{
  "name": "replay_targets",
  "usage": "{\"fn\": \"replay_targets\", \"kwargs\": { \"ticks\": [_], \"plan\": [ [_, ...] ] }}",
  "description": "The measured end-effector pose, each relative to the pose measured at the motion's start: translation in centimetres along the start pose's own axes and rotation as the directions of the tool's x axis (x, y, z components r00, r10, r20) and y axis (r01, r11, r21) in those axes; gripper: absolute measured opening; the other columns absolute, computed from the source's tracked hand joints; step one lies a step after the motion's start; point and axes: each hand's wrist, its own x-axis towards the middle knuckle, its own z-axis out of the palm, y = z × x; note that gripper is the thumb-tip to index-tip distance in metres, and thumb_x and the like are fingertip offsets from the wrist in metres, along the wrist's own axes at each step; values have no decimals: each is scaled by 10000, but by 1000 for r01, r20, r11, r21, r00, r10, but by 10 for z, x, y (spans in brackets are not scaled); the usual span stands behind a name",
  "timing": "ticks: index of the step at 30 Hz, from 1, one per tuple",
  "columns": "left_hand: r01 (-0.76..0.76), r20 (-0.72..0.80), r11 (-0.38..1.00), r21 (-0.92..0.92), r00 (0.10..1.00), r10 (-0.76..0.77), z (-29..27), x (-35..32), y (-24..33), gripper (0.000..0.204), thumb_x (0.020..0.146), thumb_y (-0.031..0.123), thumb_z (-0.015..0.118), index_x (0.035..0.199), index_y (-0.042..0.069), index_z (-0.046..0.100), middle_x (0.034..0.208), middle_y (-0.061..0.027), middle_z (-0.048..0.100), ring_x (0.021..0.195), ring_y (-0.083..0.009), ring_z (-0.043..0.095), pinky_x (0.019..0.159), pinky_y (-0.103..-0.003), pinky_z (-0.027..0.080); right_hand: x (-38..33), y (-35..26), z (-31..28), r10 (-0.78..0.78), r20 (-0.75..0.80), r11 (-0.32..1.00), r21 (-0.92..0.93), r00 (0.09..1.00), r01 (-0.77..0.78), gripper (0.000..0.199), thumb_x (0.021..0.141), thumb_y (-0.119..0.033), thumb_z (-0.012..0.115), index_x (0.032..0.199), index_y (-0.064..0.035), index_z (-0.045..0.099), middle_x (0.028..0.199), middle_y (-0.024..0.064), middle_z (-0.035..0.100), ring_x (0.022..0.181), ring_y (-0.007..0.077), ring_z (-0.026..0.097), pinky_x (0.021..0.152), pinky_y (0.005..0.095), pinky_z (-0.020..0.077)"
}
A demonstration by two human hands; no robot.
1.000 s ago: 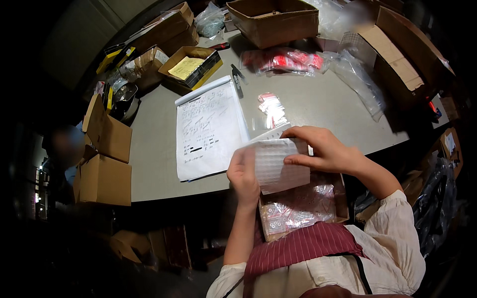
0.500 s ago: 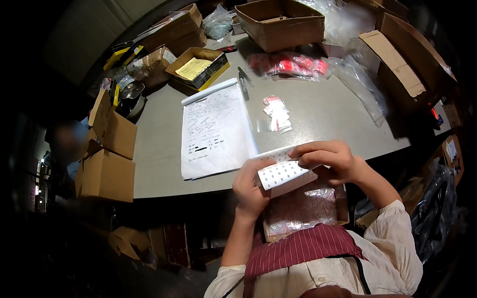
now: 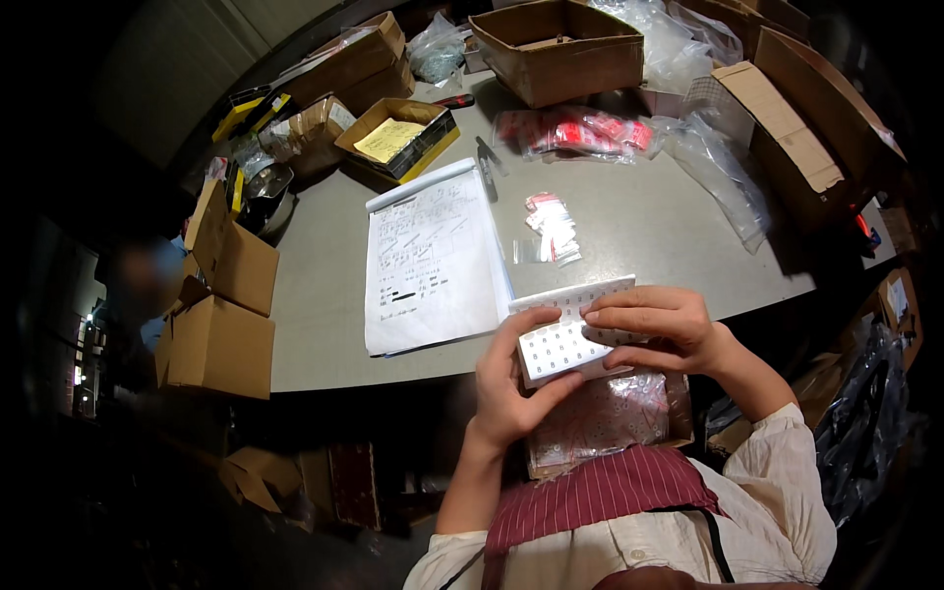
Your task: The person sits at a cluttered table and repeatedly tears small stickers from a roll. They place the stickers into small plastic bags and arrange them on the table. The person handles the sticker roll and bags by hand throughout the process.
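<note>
We see both hands, left hand (image 3: pixel 511 379) and right hand (image 3: pixel 654 324), closed on a white label sheet (image 3: pixel 560 339) above the worktop (image 3: pixel 639 226) edge.

Label sheet (image 3: pixel 568 334) print too small; fingers (image 3: pixel 629 317) perhaps hide some.

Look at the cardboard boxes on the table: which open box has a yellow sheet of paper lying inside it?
The small open box at the table's far left, just beyond the white notepad. The large open box farther right shows no yellow sheet.
</note>
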Motion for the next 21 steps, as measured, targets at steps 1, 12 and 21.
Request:
{"fn": "replay_targets", "kwargs": {
  "ticks": [1, 12, 21],
  "plan": [
    [38, 29, 997, -60, 999, -36, -1, 0, 3, 582, 780, 32, 868, 1287, -40, 590, 1195, -122, 655, 1093, -186, 654, 935, -317, 539, -1, 1, 2, -3, -3, 1000, -8, 1000, 3, 382, 836, -173, 855, 1161, -12, 736, 1146, 166, 733, 981, 303, 739, 835, 362, 595],
    [49, -47, 995, 91, 998, -44, -3, -6, -4, 250, 846, 40, 839, 1055, -33, 722, 1000, -89, 716, 906, -137, 668, 781, -267, 526, -9, 3, 9, 98, 38, 994, 36, 994, -100, 309, 845, -186, 855, 1083, -27, 739, 896, 132, 720, 735, 227, 702, 628, 331, 544],
    [120, -165, 990, 77, 981, -106, 6, -10, -4, 186, 932, 54, 777, 1070, -59, 726, 869, -22, 716, 769, -67, 622, 676, -220, 495, -4, -6, 13, 423, 78, 894, 130, 903, -430, 204, 892, -169, 795, 996, -26, 693, 843, 120, 689, 712, 235, 663, 640, 336, 516]
  ]
}}
